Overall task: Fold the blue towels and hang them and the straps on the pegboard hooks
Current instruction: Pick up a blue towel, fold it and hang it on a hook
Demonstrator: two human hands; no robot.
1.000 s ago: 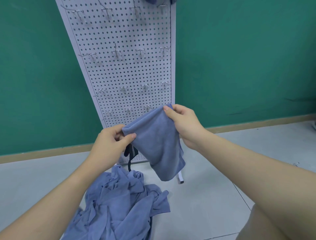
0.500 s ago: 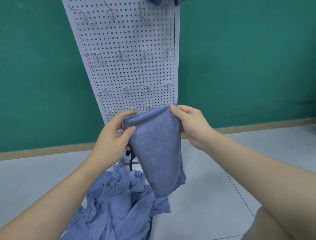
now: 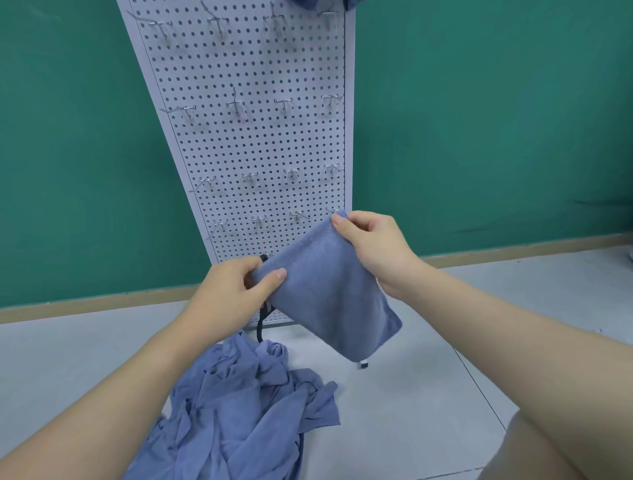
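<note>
Biggest thing in front of you is the green wall (image 3: 479,120), with a tan baseboard (image 3: 513,245) running along the bottom where it meets the pale grey floor (image 3: 428,394). Leaning up against that wall is the white pegboard (image 3: 260,144), full of holes and dotted with rows of small metal hooks (image 3: 284,102); almost all the ones you can see are bare. Right at the top edge a bit of blue cloth (image 3: 308,3) hangs on the board, mostly cut off by the frame.

Down on the floor, just in front of the board's foot and between your forearms, there's a crumpled pile of towels (image 3: 239,411), all blue and tangled together. A dark strap (image 3: 262,323) dangles from low on the board, half hidden behind your left hand, and its lower end reaches the top of the pile.

The folded towel (image 3: 329,294) is up in the air in front of the lower part of the board, above the pile and not touching it. It's a neat rectangle, tilted so the right corner sits higher than the left. A small tag (image 3: 363,365) pokes out of its bottom edge.

Your left hand (image 3: 233,291) pinches the lower-left corner, thumb on the front and fingers curled behind. Your right hand (image 3: 376,246) pinches the upper-right corner the same way, thumb on top, fingers wrapped around the back.
</note>
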